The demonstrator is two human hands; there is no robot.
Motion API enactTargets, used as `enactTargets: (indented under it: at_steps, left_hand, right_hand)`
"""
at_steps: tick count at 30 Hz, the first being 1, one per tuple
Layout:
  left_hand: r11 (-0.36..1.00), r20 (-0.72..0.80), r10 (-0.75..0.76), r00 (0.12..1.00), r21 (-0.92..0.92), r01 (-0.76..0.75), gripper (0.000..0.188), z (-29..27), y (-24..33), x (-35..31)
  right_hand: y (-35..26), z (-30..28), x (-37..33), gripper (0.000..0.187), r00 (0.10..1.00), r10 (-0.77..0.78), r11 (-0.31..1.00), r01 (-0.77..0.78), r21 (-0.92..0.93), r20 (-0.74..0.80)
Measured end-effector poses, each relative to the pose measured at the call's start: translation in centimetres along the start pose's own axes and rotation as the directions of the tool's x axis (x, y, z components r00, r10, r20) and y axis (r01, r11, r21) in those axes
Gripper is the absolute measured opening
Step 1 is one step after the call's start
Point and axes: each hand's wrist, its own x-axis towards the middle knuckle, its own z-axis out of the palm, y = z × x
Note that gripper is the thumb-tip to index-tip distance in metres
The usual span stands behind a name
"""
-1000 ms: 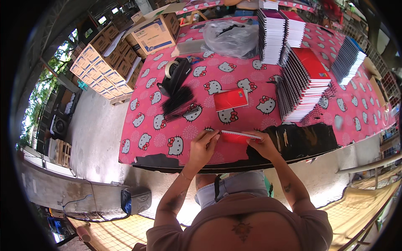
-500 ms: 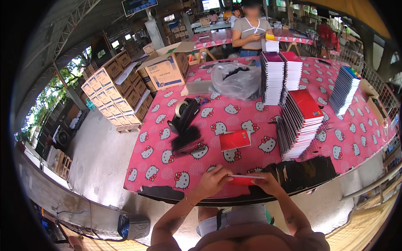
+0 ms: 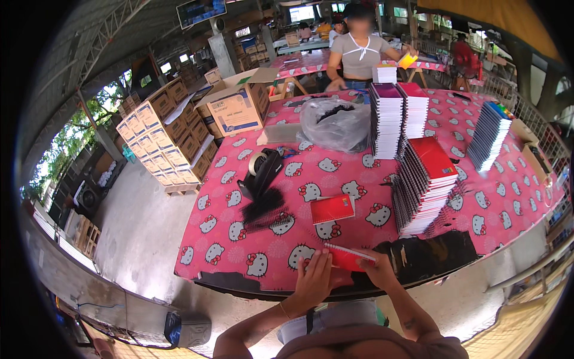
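Note:
A red spiral notebook (image 3: 347,258) is tilted between my hands at the table's near edge, its wire binding along the upper left side. My right hand (image 3: 382,272) grips its right end, thumb on the cover. Along the left end, the fingers of my left hand (image 3: 315,276) lie stretched out against it; its thumb is hard to make out. Just beyond, a second red notebook (image 3: 332,209) lies flat. To the right rises a leaning stack of red spiral notebooks (image 3: 431,160). Loose black binding coils (image 3: 263,209) are heaped on the left, beside a black tape dispenser (image 3: 260,173).
Farther back are a clear plastic bag (image 3: 338,131), tall purple-topped notebook stacks (image 3: 385,122) and a blue-topped stack (image 3: 489,137). An open carton (image 3: 242,110) and piled boxes (image 3: 164,134) stand left. A person (image 3: 359,54) holds a yellow-covered item across the table.
The notebook in my hands has turned from nearly edge-on to show more red cover. My left fingers have straightened from a pinch. The person opposite has moved the yellow item to the right.

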Motion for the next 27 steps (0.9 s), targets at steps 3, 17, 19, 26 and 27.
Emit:
enactTargets:
  at_steps: [3,17,19,26,27]
  left_hand:
    - [0.959,0.114,0.029,0.993,-0.285,0.004,0.031,-0.6,-3.5,3.3]
    - [0.823,0.09,0.166,0.982,-0.562,-0.087,0.017,0.1,-4.9,4.3]
    - [0.812,0.15,0.15,0.977,-0.583,-0.035,0.017,-0.2,-5.0,4.3]
    - [0.717,0.23,0.172,0.958,-0.696,0.039,0.018,0.4,-5.8,4.1]
    - [0.717,0.234,0.173,0.957,-0.696,0.04,0.018,0.2,-5.9,4.2]
  right_hand:
    - [0.8,0.2,0.0,0.031,0.996,-0.063,0.998,0.063,0.003,0.068]
    - [0.5,-0.8,-0.6,0.033,0.986,0.019,1.0,-0.021,0.01,0.165]
    - [0.4,-0.9,-0.8,0.033,0.983,0.03,1.0,-0.031,0.003,0.18]
    - [0.4,-0.6,-1.1,0.032,0.98,0.019,0.999,-0.027,0.035,0.198]
    - [0.3,-0.5,-0.9,0.031,0.98,0.015,0.999,-0.024,0.047,0.196]
